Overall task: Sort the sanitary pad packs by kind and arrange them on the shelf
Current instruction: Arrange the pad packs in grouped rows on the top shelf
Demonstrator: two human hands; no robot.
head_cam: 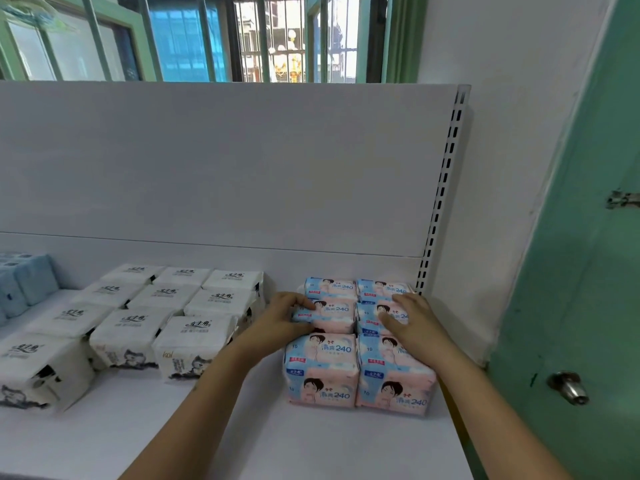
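Pink-and-blue pad packs marked 240 (322, 368) stand in two columns at the right end of the white shelf (207, 427), stacked two high. My left hand (280, 320) grips the left side of the middle pack in the left column (332, 315), thumb at its front. My right hand (412, 323) rests on top of the middle pack in the right column (372, 318), fingers fairly straight. White packs with black lettering (138, 323) sit in rows to the left. Light blue packs (24, 285) stand at the far left.
The shelf's white back panel (225, 168) rises behind the packs, with a slotted upright (440, 202) at its right end. A green door (581, 271) with a metal knob (568, 388) stands close on the right. A barred window is above.
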